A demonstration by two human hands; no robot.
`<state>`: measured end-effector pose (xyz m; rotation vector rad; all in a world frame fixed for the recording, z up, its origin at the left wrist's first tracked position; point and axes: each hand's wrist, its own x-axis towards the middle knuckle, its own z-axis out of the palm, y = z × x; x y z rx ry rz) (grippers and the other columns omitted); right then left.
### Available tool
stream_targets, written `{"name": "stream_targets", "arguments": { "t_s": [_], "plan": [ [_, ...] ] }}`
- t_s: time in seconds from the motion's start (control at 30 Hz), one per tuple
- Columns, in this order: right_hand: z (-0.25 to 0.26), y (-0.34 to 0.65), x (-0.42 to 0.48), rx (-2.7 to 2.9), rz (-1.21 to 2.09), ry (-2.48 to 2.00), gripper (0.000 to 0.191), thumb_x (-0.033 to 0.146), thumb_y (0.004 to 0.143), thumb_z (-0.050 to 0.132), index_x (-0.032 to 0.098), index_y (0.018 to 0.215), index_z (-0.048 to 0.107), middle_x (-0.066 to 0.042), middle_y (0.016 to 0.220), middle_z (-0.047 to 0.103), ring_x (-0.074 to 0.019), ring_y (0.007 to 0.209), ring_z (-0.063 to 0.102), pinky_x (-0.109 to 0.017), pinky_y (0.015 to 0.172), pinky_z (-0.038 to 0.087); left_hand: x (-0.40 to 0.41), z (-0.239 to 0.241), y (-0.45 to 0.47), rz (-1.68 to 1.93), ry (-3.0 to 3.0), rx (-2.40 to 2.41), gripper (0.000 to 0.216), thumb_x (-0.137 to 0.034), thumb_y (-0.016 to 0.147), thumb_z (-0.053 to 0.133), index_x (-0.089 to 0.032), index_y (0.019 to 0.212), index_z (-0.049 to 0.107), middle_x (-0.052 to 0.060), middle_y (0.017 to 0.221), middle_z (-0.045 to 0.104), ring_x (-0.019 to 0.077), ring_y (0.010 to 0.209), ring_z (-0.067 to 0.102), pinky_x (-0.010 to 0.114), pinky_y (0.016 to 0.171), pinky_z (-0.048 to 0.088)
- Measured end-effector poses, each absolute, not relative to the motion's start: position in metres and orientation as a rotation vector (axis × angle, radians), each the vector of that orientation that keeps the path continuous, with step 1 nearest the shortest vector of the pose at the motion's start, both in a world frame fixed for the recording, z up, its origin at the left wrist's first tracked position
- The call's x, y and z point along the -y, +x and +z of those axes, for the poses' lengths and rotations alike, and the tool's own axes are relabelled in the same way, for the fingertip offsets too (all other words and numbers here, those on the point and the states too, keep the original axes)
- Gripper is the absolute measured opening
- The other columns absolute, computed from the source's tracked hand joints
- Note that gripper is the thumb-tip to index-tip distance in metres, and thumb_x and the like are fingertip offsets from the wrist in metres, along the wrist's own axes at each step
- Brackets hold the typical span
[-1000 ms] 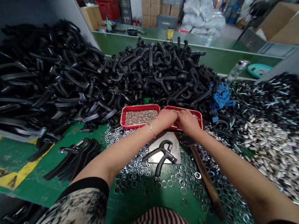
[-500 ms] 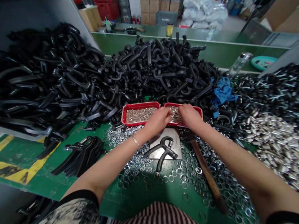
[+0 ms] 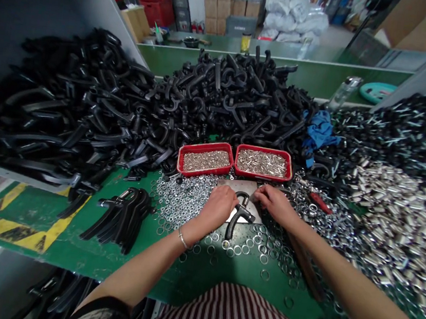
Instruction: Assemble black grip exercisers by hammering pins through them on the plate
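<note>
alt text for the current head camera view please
A person's left hand is on a black grip lying partly on a metal plate, the right hand close beside it. Behind are two red trays of small metal pieces and a heap of black parts; loose rings lie on the green table.

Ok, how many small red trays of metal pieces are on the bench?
2: the left tray beyond the left hand, the right tray beside it, beyond the right hand. More could be hidden under the black parts.
</note>
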<state>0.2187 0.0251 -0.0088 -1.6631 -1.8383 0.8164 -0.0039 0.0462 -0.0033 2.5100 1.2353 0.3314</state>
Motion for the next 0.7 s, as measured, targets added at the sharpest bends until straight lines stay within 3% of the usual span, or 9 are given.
{"name": "stream_targets", "arguments": {
  "t_s": [0.23, 0.43, 0.5, 0.6, 0.7],
  "plan": [
    [-0.014, 0.212, -0.035, 2.003, 0.635, -1.727, 0.017, 0.03, 0.098, 0.051, 0.02, 0.088, 0.061, -0.006, 0.086, 0.072, -0.021, 0.079, 0.065, -0.031, 0.076, 0.047, -0.051, 0.006, 0.003, 0.204, 2.844, -1.023, 0.028, -0.021, 0.101, 0.04, -0.009, 0.1, 0.065, 0.015, 0.098, 0.065, 0.0295, 0.099, 0.058, 0.045, 0.096, 0.041],
    [-0.003, 0.195, -0.029, 2.455, 0.08, -1.736, 0.02, 0.025, 0.101, 0.048, 0.014, 0.094, 0.063, -0.014, 0.09, 0.069, -0.0276, 0.089, 0.062, -0.035, 0.08, 0.045, -0.039, 0.01, 0.006, 0.164, 2.813, -0.889, 0.032, -0.014, 0.099, 0.036, -0.012, 0.102, 0.068, 0.016, 0.102, 0.066, 0.0302, 0.102, 0.059, 0.044, 0.094, 0.042],
    [0.001, 0.192, -0.031, 2.566, 0.027, -1.686, 0.022, 0.022, 0.101, 0.046, 0.013, 0.094, 0.064, -0.015, 0.09, 0.069, -0.0284, 0.091, 0.062, -0.037, 0.082, 0.045, -0.023, 0.004, 0.005, 0.185, 2.806, -1.015, 0.028, -0.021, 0.099, 0.042, -0.01, 0.111, 0.066, 0.018, 0.111, 0.065, 0.0326, 0.108, 0.058, 0.047, 0.096, 0.042],
    [0.008, 0.2, -0.031, 2.552, 0.158, -1.697, 0.019, 0.026, 0.101, 0.049, 0.015, 0.096, 0.064, -0.013, 0.092, 0.069, -0.0271, 0.09, 0.063, -0.035, 0.08, 0.046, 0.0, -0.008, 0.002, 0.245, 2.761, -1.255, 0.043, -0.032, 0.097, 0.052, -0.007, 0.133, 0.053, 0.02, 0.133, 0.057, 0.0359, 0.124, 0.051, 0.05, 0.102, 0.041],
    [0.013, 0.223, -0.016, 2.363, 0.073, -1.851, 0.022, 0.035, 0.098, 0.056, 0.015, 0.105, 0.061, -0.015, 0.101, 0.068, -0.0286, 0.096, 0.063, -0.036, 0.079, 0.047, 0.001, -0.015, 0.0, 0.258, 2.784, -1.223, 0.045, -0.023, 0.099, 0.047, -0.007, 0.141, 0.046, 0.019, 0.143, 0.052, 0.0336, 0.132, 0.046, 0.047, 0.109, 0.038]
  ]
}}
